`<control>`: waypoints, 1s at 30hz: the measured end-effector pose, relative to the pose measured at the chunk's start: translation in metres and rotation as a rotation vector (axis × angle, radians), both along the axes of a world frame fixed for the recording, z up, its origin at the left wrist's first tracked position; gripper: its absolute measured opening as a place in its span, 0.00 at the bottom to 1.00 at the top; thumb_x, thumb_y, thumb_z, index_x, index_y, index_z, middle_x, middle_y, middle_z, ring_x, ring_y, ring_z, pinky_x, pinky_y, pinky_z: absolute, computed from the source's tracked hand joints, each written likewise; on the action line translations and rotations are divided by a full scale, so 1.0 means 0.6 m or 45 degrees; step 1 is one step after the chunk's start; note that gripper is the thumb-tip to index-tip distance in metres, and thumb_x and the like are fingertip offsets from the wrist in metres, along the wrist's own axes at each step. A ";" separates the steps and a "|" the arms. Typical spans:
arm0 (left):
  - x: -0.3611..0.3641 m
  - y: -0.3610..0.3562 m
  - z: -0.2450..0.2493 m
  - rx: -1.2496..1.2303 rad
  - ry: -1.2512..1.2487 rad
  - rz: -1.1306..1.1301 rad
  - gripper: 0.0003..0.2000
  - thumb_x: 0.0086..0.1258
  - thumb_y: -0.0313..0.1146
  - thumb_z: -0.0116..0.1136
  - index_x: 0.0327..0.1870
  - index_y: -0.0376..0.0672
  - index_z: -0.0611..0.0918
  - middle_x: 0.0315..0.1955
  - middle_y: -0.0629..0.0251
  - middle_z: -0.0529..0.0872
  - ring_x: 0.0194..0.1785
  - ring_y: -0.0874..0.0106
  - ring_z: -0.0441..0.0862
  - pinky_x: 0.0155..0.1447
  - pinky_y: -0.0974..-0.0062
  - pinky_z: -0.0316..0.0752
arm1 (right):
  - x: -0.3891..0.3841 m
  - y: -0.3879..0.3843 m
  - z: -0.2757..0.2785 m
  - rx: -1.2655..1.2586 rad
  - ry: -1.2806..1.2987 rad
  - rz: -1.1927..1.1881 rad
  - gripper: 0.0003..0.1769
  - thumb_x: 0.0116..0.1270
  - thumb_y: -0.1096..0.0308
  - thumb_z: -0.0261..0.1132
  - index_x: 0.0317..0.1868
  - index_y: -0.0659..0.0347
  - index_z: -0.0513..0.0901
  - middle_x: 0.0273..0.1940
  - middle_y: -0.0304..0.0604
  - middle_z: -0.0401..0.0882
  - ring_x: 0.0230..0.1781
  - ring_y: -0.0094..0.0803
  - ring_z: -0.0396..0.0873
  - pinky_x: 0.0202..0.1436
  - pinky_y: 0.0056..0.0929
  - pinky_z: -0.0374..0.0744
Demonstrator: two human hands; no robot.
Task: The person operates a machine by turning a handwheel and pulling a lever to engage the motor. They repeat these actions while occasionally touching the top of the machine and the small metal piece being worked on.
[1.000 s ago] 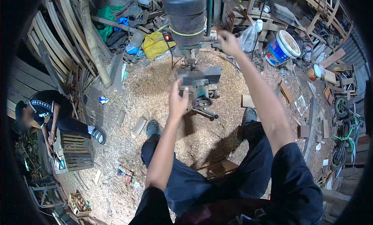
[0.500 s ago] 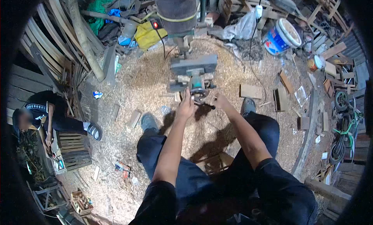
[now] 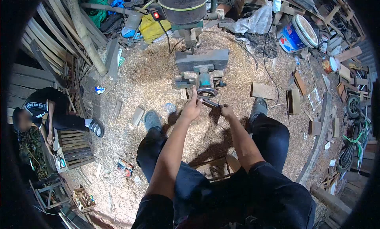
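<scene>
My left hand [image 3: 192,108] is at the left edge of a round metal handwheel [image 3: 207,93], its fingers against the rim and the index finger pointing up along it. My right hand [image 3: 227,111] is closed around the outer end of a dark lever handle [image 3: 210,103], just below and right of the wheel. Both controls belong to a machine with a teal body [image 3: 204,78]. Behind the wheel is a wide grey metal block [image 3: 202,59], with light wooden pieces beside the teal part.
Wood shavings [image 3: 158,74] cover the floor. A large dark cylinder [image 3: 183,9] stands behind the machine. Wooden blocks [image 3: 263,91] and a paint bucket [image 3: 297,34] lie to the right. At left sits another person [image 3: 41,114]; a small motorbike [image 3: 350,138] is at far right.
My right hand has moved down onto the lever's end and closed around it; before, it was just beside it. My left hand remains at the wheel. The view has shifted slightly.
</scene>
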State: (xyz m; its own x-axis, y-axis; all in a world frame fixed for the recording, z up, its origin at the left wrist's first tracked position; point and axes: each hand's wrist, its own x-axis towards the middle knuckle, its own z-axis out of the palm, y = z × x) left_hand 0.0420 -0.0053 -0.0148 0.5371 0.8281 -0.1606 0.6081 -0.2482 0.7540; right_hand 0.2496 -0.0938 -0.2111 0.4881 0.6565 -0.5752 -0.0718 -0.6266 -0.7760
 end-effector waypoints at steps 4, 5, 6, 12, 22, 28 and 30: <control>-0.003 0.000 -0.003 -0.029 -0.007 -0.012 0.39 0.77 0.40 0.47 0.80 0.47 0.37 0.77 0.43 0.54 0.74 0.45 0.63 0.76 0.61 0.60 | 0.010 0.005 -0.055 -0.031 -0.173 -0.014 0.24 0.65 0.53 0.66 0.37 0.73 0.86 0.33 0.61 0.85 0.37 0.45 0.85 0.41 0.43 0.79; -0.005 0.001 -0.004 -0.025 -0.016 -0.017 0.40 0.77 0.41 0.47 0.80 0.47 0.37 0.77 0.43 0.54 0.74 0.45 0.64 0.76 0.61 0.60 | 0.006 0.002 -0.017 -0.023 -0.201 0.007 0.24 0.65 0.53 0.66 0.37 0.73 0.86 0.33 0.61 0.85 0.37 0.46 0.86 0.41 0.43 0.79; -0.005 0.002 0.001 -0.065 0.003 -0.008 0.40 0.77 0.40 0.47 0.80 0.48 0.37 0.77 0.43 0.54 0.74 0.45 0.64 0.76 0.61 0.60 | 0.006 0.005 -0.013 -0.011 -0.227 0.027 0.23 0.65 0.54 0.66 0.37 0.73 0.86 0.33 0.61 0.85 0.37 0.46 0.86 0.41 0.44 0.79; -0.010 0.003 -0.014 0.104 -0.088 -0.015 0.39 0.77 0.39 0.48 0.80 0.45 0.38 0.77 0.43 0.53 0.75 0.45 0.62 0.77 0.62 0.59 | 0.020 0.016 -0.063 0.014 -0.318 0.097 0.24 0.65 0.53 0.66 0.35 0.73 0.86 0.31 0.61 0.85 0.35 0.48 0.86 0.40 0.44 0.80; -0.038 0.016 0.019 -0.208 -0.049 -0.009 0.33 0.82 0.43 0.40 0.81 0.43 0.43 0.78 0.45 0.52 0.81 0.54 0.51 0.80 0.68 0.51 | 0.004 0.039 0.090 0.178 -0.191 0.074 0.29 0.74 0.53 0.52 0.36 0.76 0.85 0.31 0.57 0.86 0.28 0.42 0.85 0.35 0.38 0.83; -0.080 0.021 0.056 -0.277 0.027 0.139 0.30 0.82 0.50 0.37 0.80 0.51 0.54 0.71 0.50 0.71 0.72 0.53 0.70 0.74 0.66 0.63 | -0.117 0.068 0.278 0.308 0.429 0.002 0.32 0.79 0.55 0.42 0.44 0.81 0.81 0.37 0.61 0.85 0.30 0.47 0.86 0.38 0.40 0.88; -0.103 0.031 0.001 -0.215 0.006 0.194 0.29 0.82 0.52 0.36 0.79 0.50 0.57 0.68 0.50 0.75 0.69 0.53 0.74 0.71 0.65 0.66 | -0.148 0.076 0.289 0.326 0.577 -0.028 0.33 0.80 0.55 0.39 0.47 0.82 0.79 0.39 0.62 0.85 0.33 0.49 0.86 0.41 0.42 0.89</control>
